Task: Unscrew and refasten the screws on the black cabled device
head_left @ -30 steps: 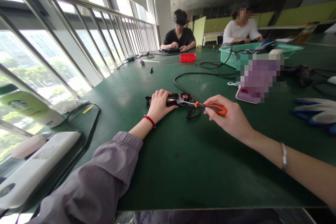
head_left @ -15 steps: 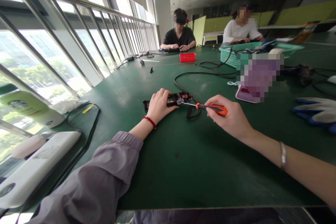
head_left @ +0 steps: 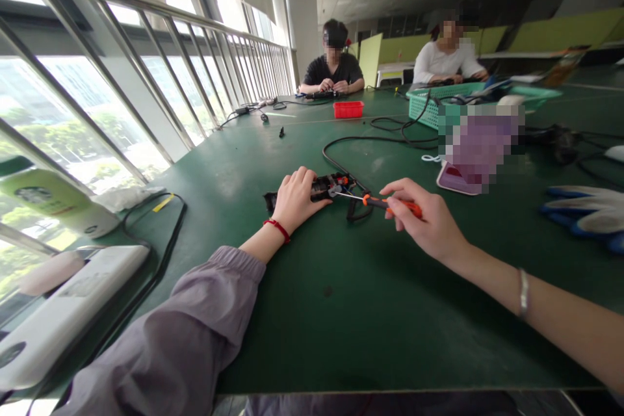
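Observation:
My left hand [head_left: 298, 196] is closed over a black elongated device [head_left: 322, 187], pressing it to the green table. Its right end is opened up, with small red and grey parts showing, and a black cable runs off from there. An orange-and-black screwdriver [head_left: 390, 204] is held in my right hand [head_left: 423, 213], thumb and fingers around its handle. The thin shaft points left, and its tip meets the device's exposed end; whether it sits in a screw is too small to tell.
Right of my hands lie a purple phone [head_left: 461, 179] and white-and-blue gloves [head_left: 585, 211]. Farther back stand a green basket [head_left: 424, 107] and a red tray [head_left: 348, 110]. A bottle [head_left: 53, 198] and white power bank [head_left: 73, 312] are at left. Two people sit across the table.
My right hand's fingers have shifted their hold on the screwdriver handle, now covering it differently. The left hand and the device stay almost in place.

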The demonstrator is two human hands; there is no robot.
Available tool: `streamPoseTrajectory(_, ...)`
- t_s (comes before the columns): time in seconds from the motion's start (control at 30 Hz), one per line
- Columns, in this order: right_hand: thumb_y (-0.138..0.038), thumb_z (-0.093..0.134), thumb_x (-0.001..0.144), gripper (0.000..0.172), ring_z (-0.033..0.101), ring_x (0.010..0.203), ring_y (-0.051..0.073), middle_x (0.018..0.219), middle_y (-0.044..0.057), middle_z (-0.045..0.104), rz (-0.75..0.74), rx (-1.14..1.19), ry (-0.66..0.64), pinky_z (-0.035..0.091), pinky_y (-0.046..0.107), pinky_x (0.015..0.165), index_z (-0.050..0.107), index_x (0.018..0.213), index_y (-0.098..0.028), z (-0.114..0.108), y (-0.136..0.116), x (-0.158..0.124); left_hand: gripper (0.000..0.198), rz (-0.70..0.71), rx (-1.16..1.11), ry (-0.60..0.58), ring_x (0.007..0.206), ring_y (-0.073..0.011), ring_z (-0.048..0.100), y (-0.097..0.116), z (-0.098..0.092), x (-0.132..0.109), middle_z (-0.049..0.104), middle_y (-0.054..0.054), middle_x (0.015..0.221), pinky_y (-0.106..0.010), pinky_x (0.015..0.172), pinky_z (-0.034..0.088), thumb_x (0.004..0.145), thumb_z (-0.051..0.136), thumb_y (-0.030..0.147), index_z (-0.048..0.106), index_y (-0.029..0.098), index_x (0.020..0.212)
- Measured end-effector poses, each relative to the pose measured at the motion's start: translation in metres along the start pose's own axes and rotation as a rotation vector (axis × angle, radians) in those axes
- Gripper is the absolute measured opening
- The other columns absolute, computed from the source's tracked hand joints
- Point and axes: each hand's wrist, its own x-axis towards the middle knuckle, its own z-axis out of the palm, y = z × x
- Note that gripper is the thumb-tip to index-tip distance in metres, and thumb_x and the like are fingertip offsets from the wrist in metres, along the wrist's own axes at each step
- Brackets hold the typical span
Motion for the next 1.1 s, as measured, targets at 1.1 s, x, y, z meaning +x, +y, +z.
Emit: streamPoseTrajectory(1.1,-0.019,0.055,0.075,0.034,0.057,0.064,0.013,0.077,0.0,0.058,-0.239,0.017,0.217,0.046,0.025,0.061,0.049,0.109,-0.021,0.012,-0.001,-0.009,0.045,-0.011,0.022,-0.062,0.076,-0.021,0.062,0.004,-0.007,-0.005,0.057,-0.006,0.097,-0.03,0.063,0.043,0.081,0.049,0.059,0.043,0.019,0.1)
